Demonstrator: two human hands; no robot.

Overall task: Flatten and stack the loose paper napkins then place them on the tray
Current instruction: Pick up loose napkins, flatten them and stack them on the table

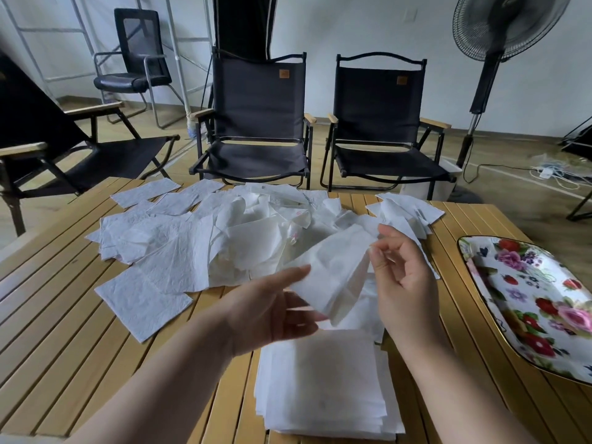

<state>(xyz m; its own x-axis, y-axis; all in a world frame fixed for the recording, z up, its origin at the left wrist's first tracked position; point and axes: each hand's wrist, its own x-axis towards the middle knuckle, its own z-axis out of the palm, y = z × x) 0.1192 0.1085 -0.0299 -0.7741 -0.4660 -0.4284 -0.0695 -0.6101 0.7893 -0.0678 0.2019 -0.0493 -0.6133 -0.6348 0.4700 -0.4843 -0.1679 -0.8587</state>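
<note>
Well, both hands hold one napkin (pixel 333 270) up above the surface (pixel 64 315). My left hand (pixel 272 312) pinches its near edge between thumb and fingers, and my right hand (pixel 403 277) pinches its far corner, though blur softens the fingertips. The napkin hides part of the loose napkins (pixel 198 238) heaped behind it. My left hand covers a corner of the flattened stack (pixel 320 389) lying nearest me. To the right, the flowered tray (pixel 525 296) is cut off by the frame edge. The surface is slatted yellow wood. Beyond it stand two black folding chairs (pixel 256 123), an office chair (pixel 137 59), and a standing fan (pixel 499 27) with its head cropped.
</note>
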